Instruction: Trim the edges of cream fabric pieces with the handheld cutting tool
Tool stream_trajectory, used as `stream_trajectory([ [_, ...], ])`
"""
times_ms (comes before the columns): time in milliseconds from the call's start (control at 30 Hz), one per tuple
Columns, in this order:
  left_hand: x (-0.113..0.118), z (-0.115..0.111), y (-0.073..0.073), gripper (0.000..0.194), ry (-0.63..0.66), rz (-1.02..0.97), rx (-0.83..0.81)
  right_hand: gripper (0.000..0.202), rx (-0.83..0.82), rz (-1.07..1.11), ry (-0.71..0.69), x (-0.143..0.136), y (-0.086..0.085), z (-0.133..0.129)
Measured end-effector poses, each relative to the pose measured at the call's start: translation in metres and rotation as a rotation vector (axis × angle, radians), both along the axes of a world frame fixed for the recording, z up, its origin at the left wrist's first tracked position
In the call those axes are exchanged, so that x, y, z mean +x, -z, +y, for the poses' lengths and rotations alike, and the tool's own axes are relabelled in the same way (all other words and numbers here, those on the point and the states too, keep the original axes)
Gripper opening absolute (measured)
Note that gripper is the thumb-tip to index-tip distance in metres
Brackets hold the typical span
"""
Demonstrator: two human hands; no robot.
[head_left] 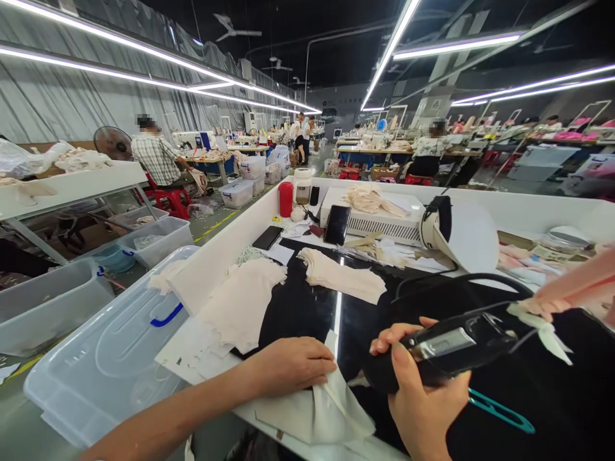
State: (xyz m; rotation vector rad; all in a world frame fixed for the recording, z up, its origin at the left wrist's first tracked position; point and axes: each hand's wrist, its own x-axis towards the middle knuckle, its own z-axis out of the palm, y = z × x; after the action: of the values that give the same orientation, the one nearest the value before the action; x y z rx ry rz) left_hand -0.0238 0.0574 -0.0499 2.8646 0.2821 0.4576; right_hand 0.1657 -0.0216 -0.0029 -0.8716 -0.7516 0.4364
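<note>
My left hand [300, 363] is closed on a pale cream fabric piece [336, 410], fingers together and thumb hidden. The fabric lies at the table's near edge, with a narrow end rising past my fingertips. My right hand [423, 384] grips a black corded hand tool [449, 346] with a shiny metal plate on its side. Its working end points down toward the black tabletop, close to the fabric. Pink cloth [576, 285] is tied at its rear. A teal slotted handle [502, 410] shows beside my right hand. Stacked cream pieces [343, 275] and a wider pile [247, 294] lie beyond.
A white vented box [379, 227] stands at the back of the table, with a phone [337, 224] leaning on it. Another phone [268, 237], a red cup [286, 199] and a white lamp-like shade [473, 237] are near. Lidded plastic bins [120, 339] stand left. Co-workers sit farther off.
</note>
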Motion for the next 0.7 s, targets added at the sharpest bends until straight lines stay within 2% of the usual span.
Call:
stream_trajectory([
  [433, -0.003, 0.004, -0.007, 0.026, 0.082, -0.031, 0.100, 0.044, 0.027, -0.046, -0.007, -0.005, -0.003, 0.001],
  [567, -0.004, 0.005, -0.008, 0.027, 0.078, 0.008, 0.094, 0.045, 0.025, -0.041, -0.003, -0.006, -0.004, 0.001],
  [700, -0.006, 0.002, -0.017, 0.029, 0.079, 0.086, 0.104, 0.045, 0.012, -0.045, 0.008, -0.006, -0.004, 0.001],
])
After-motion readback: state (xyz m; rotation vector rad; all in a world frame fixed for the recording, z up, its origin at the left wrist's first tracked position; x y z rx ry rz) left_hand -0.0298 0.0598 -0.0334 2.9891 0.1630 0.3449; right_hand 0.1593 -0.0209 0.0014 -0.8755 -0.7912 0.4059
